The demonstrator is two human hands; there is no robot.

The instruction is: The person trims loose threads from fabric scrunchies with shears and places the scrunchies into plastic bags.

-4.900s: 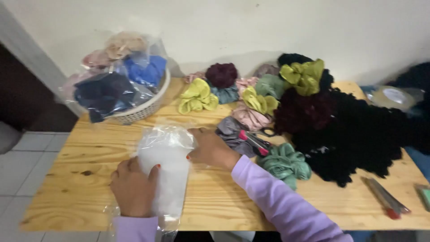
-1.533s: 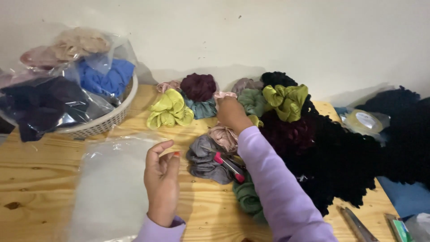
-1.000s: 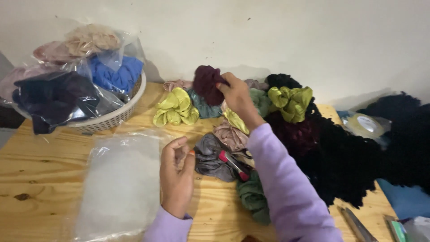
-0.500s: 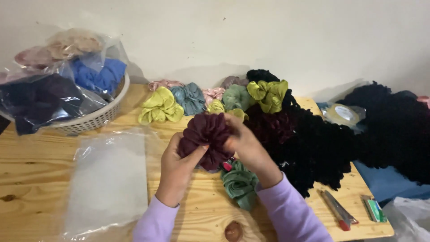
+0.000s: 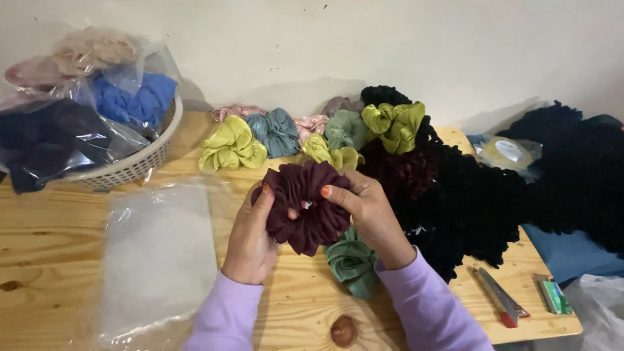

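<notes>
Both hands, left hand (image 5: 250,240) and right hand (image 5: 364,211), now pinch the dark maroon gathered-fabric scrunchie (image 5: 304,205), lifted from the row and held above the wooden table (image 5: 39,260) beside the clear plastic bag (image 5: 156,260).

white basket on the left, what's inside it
The white basket holds clear plastic bags of scrunchies: blue, beige, pink and dark navy. The bags hide whatever lies deeper.

One maroon scrunchie (image 5: 304,207), three lime scrunchies (image 5: 231,144) (satin), one clear bag (image 5: 156,260), one basket (image 5: 140,166), one cutter (image 5: 499,297)
</notes>
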